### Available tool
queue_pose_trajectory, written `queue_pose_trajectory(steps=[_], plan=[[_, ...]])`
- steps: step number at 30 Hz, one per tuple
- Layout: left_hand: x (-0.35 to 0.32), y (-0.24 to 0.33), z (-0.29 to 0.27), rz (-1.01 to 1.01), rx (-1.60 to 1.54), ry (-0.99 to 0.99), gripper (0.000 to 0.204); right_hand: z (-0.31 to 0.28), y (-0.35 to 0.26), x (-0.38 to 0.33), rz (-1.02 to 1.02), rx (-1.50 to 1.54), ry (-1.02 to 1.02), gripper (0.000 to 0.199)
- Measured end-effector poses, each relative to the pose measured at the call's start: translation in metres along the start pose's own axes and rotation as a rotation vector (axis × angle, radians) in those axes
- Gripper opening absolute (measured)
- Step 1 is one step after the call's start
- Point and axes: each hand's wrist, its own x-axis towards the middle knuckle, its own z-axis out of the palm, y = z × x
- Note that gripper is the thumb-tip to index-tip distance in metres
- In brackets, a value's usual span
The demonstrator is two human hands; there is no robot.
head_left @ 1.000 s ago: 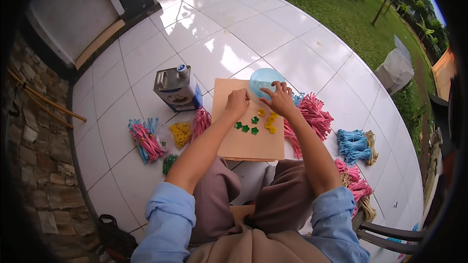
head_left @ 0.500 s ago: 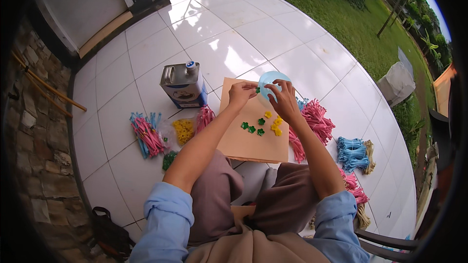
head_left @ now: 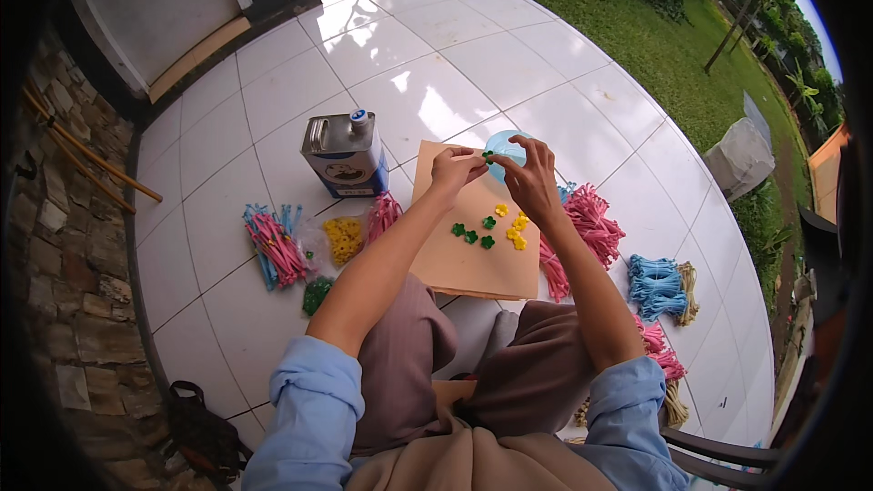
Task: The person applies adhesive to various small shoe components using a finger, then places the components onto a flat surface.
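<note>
My left hand (head_left: pixel 456 170) pinches a small green plastic flower (head_left: pixel 488 157) at its fingertips, above the far edge of the brown cardboard (head_left: pixel 436 259). From the other side my right hand (head_left: pixel 535 177) reaches a fingertip to the same flower, its fingers apart. Just behind both hands stands a round light-blue bowl (head_left: pixel 498 142), partly hidden by the right hand. Several loose green flowers (head_left: pixel 470 236) lie on the cardboard below my hands. Beside them, to the right, are several yellow flowers (head_left: pixel 517 239).
A metal can (head_left: pixel 346 159) with a blue cap stands left of the cardboard. Near it lie bags of yellow flowers (head_left: pixel 343 241) and green flowers (head_left: pixel 316 295), plus pink and blue cord bundles (head_left: pixel 275 250). More pink bundles (head_left: pixel 596 225) and blue bundles (head_left: pixel 657 287) lie to the right.
My right hand has come from over the bowl to the green flower, a fingertip now at it. My left hand still holds the flower, slightly further right.
</note>
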Motion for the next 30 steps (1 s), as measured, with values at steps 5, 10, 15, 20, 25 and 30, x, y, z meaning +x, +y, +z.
queue_pose_trajectory(steps=[5, 10, 15, 20, 25, 30], plan=[[0.000, -0.001, -0.001, -0.022, -0.038, -0.006, 0.036, 0.001, -0.001, 0.000, -0.014, 0.000, -0.007, 0.039], [-0.003, 0.001, -0.007, -0.036, 0.070, 0.052, 0.034, -0.003, -0.002, 0.003, 0.075, 0.086, 0.026, 0.035], [0.003, -0.009, -0.038, -0.005, 0.611, -0.029, 0.016, 0.012, 0.017, -0.018, 0.333, 0.053, -0.113, 0.027], [0.004, -0.015, -0.057, 0.251, 1.236, -0.005, 0.010, 0.019, 0.025, -0.038, 0.308, -0.039, -0.385, 0.034], [-0.011, -0.013, -0.052, 0.305, 1.291, -0.391, 0.017, 0.019, 0.028, -0.041, 0.313, -0.081, -0.430, 0.035], [-0.020, -0.015, -0.051, 0.335, 1.475, -0.546, 0.023, 0.024, 0.033, -0.043, 0.316, -0.133, -0.457, 0.036]])
